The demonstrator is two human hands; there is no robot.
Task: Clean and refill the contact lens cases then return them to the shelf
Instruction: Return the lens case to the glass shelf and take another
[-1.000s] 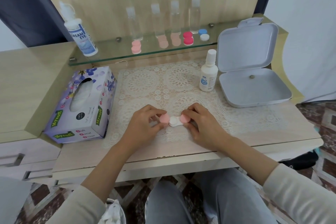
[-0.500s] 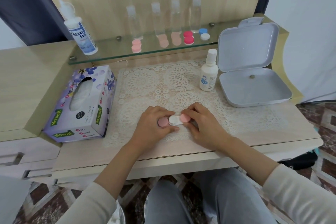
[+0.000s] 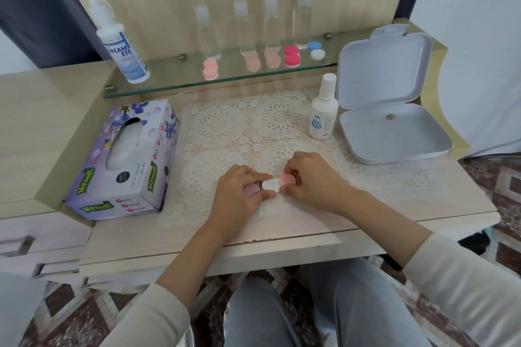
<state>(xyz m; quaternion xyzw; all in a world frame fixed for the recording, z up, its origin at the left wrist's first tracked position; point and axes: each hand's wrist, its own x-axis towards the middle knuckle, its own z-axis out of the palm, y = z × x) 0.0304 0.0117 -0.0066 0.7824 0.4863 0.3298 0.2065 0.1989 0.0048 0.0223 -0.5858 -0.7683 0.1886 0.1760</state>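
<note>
Our desk [image 3: 423,205] bears a lace mat [image 3: 225,127] under our left hand [image 3: 239,194] and right hand [image 3: 318,180], a tissue box [image 3: 127,160] left of them, and a white bottle [image 3: 323,110] and open grey box [image 3: 394,132] beyond the right. Farther back, a glass shelf [image 3: 174,76] holds bottles [image 3: 270,25] and lens cases [image 3: 291,56].

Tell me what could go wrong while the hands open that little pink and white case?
The white contact lens case has one well uncovered, so it might tip and spill anything inside while the right hand grips the pink cap. The other cap, held in the fingers of the left hand, is small and could slip away toward the table edge.
</note>
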